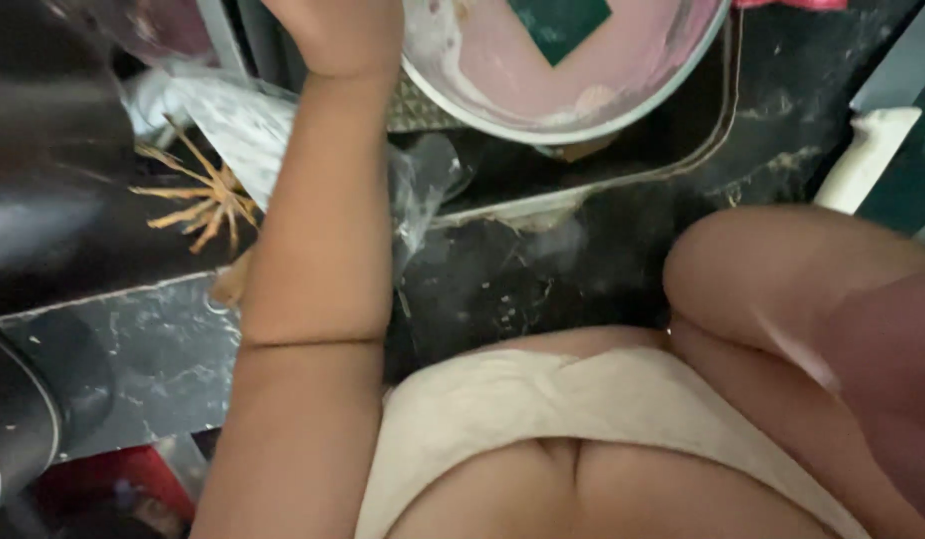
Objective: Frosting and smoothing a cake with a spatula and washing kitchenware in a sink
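Your left hand [333,35] reaches beside the pale, residue-smeared round basin [502,95]; fingers are cropped, so grip cannot be judged. Basin contents remain unemptied.

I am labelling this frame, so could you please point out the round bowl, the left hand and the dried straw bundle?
round bowl [542,122]: head view, lower rim.
left hand [335,35]: head view, back of hand near wrist.
dried straw bundle [205,195]: head view, where strands meet.
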